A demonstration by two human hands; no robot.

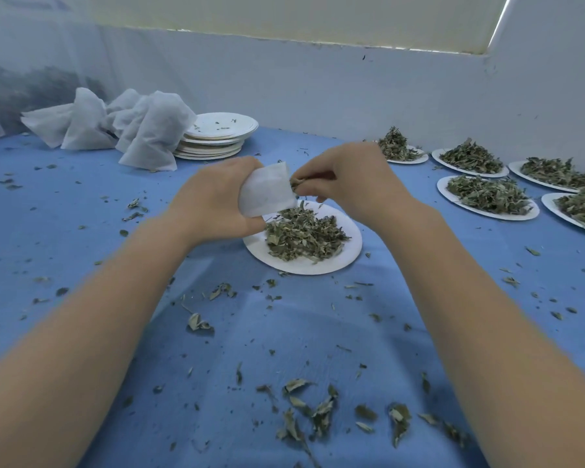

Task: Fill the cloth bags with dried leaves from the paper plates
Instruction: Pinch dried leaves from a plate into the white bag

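My left hand [213,197] grips a small white cloth bag [267,190] above a paper plate [348,256]. A heap of dried leaves [301,234] lies on that plate. My right hand [348,177] pinches a tuft of dried leaves at the bag's mouth, its fingers curled round them. Filled white cloth bags [122,125] lie in a pile at the back left.
A stack of empty paper plates [220,133] stands behind the bags. Several plates heaped with dried leaves [487,195] line the right side by the white wall. Loose leaf bits [318,410] litter the blue table cover, thickest near the front edge.
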